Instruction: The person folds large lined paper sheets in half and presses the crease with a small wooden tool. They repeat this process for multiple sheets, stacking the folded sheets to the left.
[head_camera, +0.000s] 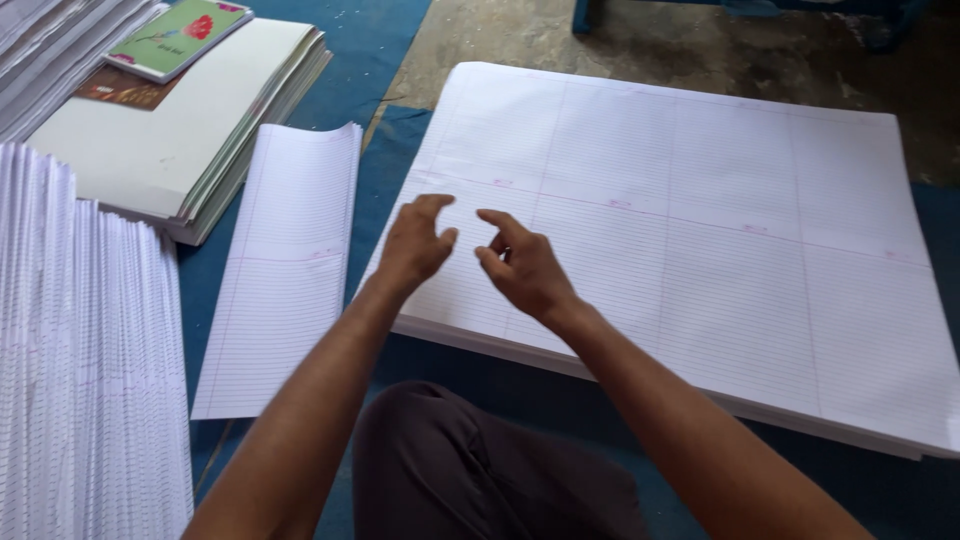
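Head view shows a big stack of ruled sheets (700, 220) lying flat on blue matting (370, 60), its near edge toward the person's knee, bare concrete floor (700, 50) beyond its far edge and a strip of mat free at its left. Left of that strip lies a narrower folded ruled sheet (285, 270), with further paper piles (80, 350) and a stack of covers (170, 130) beyond. Both hands hover over the stack's near left corner, left hand (415, 245) and right hand (525, 268) each with fingers curled loosely, grip released, holding nothing.

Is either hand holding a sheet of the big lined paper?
No. The left hand and right hand hover with fingers curled and empty above the large stack of lined sheets.
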